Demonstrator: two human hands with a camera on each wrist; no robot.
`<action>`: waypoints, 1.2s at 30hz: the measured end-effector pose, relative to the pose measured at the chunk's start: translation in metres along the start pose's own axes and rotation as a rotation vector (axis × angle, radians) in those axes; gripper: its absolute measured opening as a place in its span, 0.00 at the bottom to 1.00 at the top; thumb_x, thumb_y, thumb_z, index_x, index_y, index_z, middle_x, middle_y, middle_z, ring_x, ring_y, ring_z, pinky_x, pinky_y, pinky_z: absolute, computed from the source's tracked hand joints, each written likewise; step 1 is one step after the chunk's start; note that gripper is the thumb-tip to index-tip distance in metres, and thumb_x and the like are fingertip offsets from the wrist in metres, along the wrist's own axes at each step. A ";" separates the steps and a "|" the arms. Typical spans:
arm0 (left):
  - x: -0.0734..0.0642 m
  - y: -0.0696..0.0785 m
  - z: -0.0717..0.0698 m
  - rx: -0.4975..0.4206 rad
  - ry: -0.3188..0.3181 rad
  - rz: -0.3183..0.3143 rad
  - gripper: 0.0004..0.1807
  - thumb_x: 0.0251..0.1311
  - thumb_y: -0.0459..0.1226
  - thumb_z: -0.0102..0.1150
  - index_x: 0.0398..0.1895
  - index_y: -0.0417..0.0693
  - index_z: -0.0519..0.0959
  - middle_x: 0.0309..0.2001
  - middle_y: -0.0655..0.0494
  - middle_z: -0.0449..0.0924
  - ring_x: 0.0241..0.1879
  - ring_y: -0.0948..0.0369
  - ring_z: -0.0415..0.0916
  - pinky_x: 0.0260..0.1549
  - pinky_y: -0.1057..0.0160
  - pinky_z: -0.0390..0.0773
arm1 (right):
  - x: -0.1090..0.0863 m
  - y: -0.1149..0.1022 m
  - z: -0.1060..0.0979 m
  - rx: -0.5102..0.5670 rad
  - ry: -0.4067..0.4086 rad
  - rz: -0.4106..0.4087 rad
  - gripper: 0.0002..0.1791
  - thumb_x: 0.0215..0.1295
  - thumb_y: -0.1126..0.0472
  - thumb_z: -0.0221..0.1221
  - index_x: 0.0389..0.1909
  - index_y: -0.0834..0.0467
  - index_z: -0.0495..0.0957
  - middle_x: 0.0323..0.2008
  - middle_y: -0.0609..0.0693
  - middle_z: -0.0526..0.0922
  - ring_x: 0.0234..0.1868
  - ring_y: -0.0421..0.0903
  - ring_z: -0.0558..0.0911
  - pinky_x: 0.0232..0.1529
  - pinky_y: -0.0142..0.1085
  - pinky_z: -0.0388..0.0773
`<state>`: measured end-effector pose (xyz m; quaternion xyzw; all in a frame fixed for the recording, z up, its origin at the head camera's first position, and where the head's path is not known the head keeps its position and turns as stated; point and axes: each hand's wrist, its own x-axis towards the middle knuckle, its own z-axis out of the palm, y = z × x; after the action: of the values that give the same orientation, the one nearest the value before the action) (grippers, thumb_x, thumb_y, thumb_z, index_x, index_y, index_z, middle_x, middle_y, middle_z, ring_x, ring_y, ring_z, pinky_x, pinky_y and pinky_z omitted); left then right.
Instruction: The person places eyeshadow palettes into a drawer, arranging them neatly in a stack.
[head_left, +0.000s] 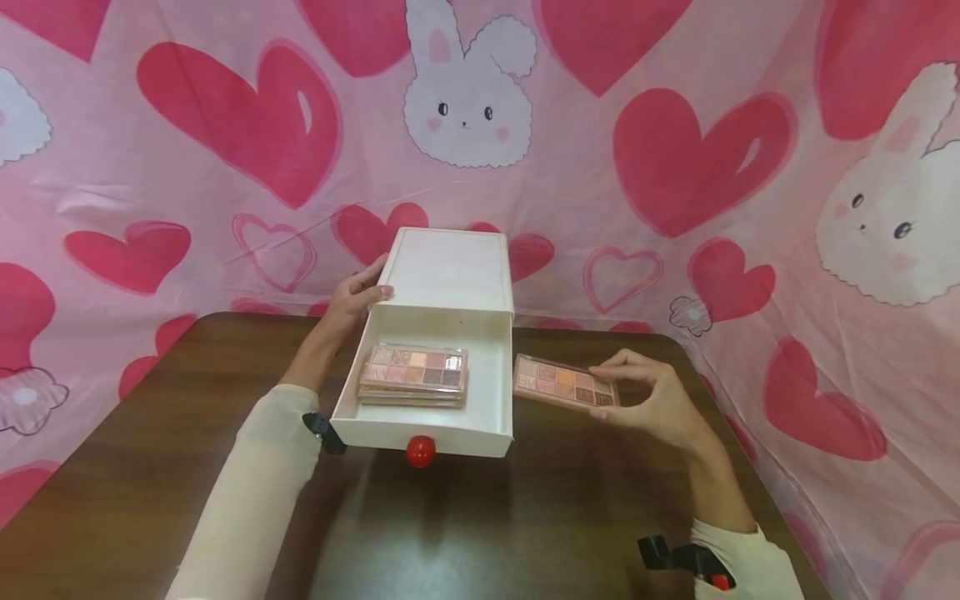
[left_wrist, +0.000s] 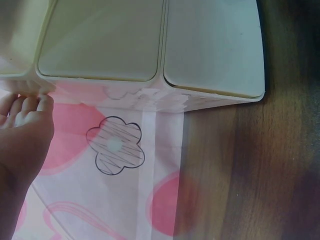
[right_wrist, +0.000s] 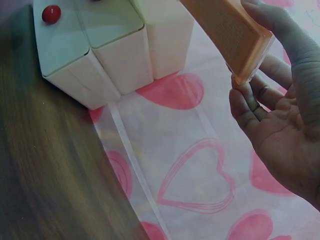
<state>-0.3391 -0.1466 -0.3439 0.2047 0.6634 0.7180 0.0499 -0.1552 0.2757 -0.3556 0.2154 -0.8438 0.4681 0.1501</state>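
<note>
A white drawer unit [head_left: 450,267] stands on the table with its top drawer [head_left: 491,375] pulled out toward me. Inside the drawer lies a small stack of eyeshadow palettes [head_left: 414,369] with clear lids. My left hand [head_left: 347,302] grips the unit's left side, thumb over the top edge. To the right of the drawer, my right hand [head_left: 663,400] pinches another eyeshadow palette [head_left: 558,382] by its right end, thumb below and fingers above. Its pans face up in the head view; the orange-brown underside of that palette [right_wrist: 230,35] shows in the right wrist view.
A red round knob [head_left: 421,451] sticks out from the open drawer's front. Lower closed drawers [left_wrist: 215,45] show in the wrist views. The brown wooden table [head_left: 420,533] ends at a pink cloth [head_left: 570,192] with hearts and rabbits, hanging behind and at the sides.
</note>
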 end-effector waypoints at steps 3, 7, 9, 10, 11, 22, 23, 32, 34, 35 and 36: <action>0.000 0.002 0.001 0.015 -0.001 0.000 0.38 0.65 0.31 0.49 0.80 0.44 0.54 0.82 0.48 0.49 0.55 0.71 0.69 0.51 0.79 0.77 | 0.000 -0.001 -0.001 0.004 0.008 -0.013 0.25 0.41 0.73 0.76 0.47 0.65 0.87 0.39 0.45 0.84 0.46 0.35 0.78 0.52 0.26 0.69; -0.001 0.002 0.001 0.018 0.000 -0.002 0.38 0.65 0.31 0.49 0.80 0.44 0.54 0.82 0.45 0.50 0.53 0.72 0.71 0.50 0.78 0.78 | 0.000 -0.003 -0.002 0.000 0.007 -0.018 0.25 0.41 0.73 0.76 0.47 0.65 0.87 0.39 0.46 0.84 0.47 0.36 0.78 0.52 0.27 0.69; -0.001 0.002 0.001 0.014 0.002 -0.002 0.38 0.65 0.31 0.49 0.80 0.44 0.54 0.81 0.43 0.51 0.51 0.72 0.72 0.49 0.78 0.79 | 0.000 -0.003 -0.003 -0.007 0.007 -0.018 0.26 0.42 0.73 0.76 0.47 0.64 0.88 0.39 0.46 0.84 0.47 0.36 0.77 0.52 0.27 0.68; -0.001 0.002 0.000 0.013 0.004 -0.003 0.38 0.65 0.31 0.49 0.80 0.44 0.54 0.81 0.43 0.51 0.50 0.72 0.73 0.48 0.78 0.79 | 0.000 -0.004 -0.003 -0.009 0.007 -0.020 0.26 0.42 0.73 0.76 0.47 0.64 0.88 0.39 0.47 0.84 0.47 0.36 0.78 0.53 0.28 0.68; -0.002 0.002 0.001 0.015 0.005 -0.004 0.38 0.65 0.31 0.49 0.80 0.44 0.54 0.81 0.43 0.52 0.51 0.72 0.73 0.49 0.78 0.79 | 0.000 -0.004 -0.003 -0.012 0.007 -0.023 0.26 0.42 0.73 0.76 0.48 0.63 0.88 0.39 0.47 0.84 0.47 0.36 0.77 0.53 0.28 0.68; 0.001 -0.001 0.001 0.011 0.011 -0.002 0.39 0.65 0.31 0.50 0.80 0.45 0.54 0.81 0.45 0.52 0.58 0.69 0.68 0.52 0.79 0.77 | 0.002 -0.005 -0.004 0.000 0.016 -0.061 0.26 0.41 0.75 0.76 0.48 0.64 0.87 0.39 0.45 0.85 0.47 0.36 0.78 0.53 0.26 0.68; 0.001 -0.001 0.001 0.014 0.010 -0.002 0.39 0.65 0.31 0.50 0.80 0.45 0.54 0.81 0.45 0.52 0.57 0.69 0.68 0.51 0.79 0.77 | 0.002 -0.006 -0.004 -0.003 0.016 -0.061 0.26 0.41 0.74 0.76 0.48 0.64 0.87 0.39 0.45 0.85 0.47 0.36 0.78 0.54 0.26 0.68; 0.001 -0.001 0.001 0.006 0.001 0.010 0.39 0.65 0.31 0.50 0.80 0.44 0.54 0.82 0.45 0.51 0.60 0.68 0.67 0.53 0.79 0.76 | 0.008 -0.009 -0.003 0.010 0.014 -0.053 0.26 0.42 0.74 0.76 0.48 0.67 0.87 0.40 0.46 0.85 0.46 0.37 0.78 0.54 0.28 0.68; 0.001 -0.001 0.001 0.008 -0.002 0.011 0.39 0.65 0.31 0.50 0.80 0.44 0.54 0.82 0.45 0.51 0.59 0.69 0.67 0.53 0.79 0.76 | 0.009 -0.010 -0.003 0.006 0.011 -0.049 0.26 0.42 0.74 0.75 0.49 0.67 0.86 0.40 0.46 0.85 0.46 0.38 0.78 0.54 0.28 0.68; 0.001 -0.001 0.001 0.005 -0.004 0.011 0.39 0.65 0.31 0.50 0.80 0.44 0.54 0.81 0.45 0.51 0.58 0.69 0.68 0.52 0.79 0.77 | 0.010 -0.011 -0.003 0.003 0.010 -0.048 0.26 0.43 0.74 0.75 0.49 0.67 0.86 0.40 0.46 0.84 0.46 0.38 0.78 0.53 0.28 0.68; 0.001 0.000 0.001 0.002 -0.002 0.011 0.39 0.65 0.31 0.50 0.80 0.44 0.54 0.81 0.44 0.52 0.58 0.69 0.68 0.52 0.78 0.77 | 0.011 -0.012 -0.003 0.000 0.009 -0.048 0.27 0.43 0.73 0.76 0.49 0.67 0.86 0.40 0.46 0.84 0.46 0.38 0.78 0.54 0.29 0.68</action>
<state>-0.3396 -0.1458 -0.3442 0.2089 0.6628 0.7176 0.0462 -0.1581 0.2700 -0.3407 0.2335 -0.8376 0.4654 0.1651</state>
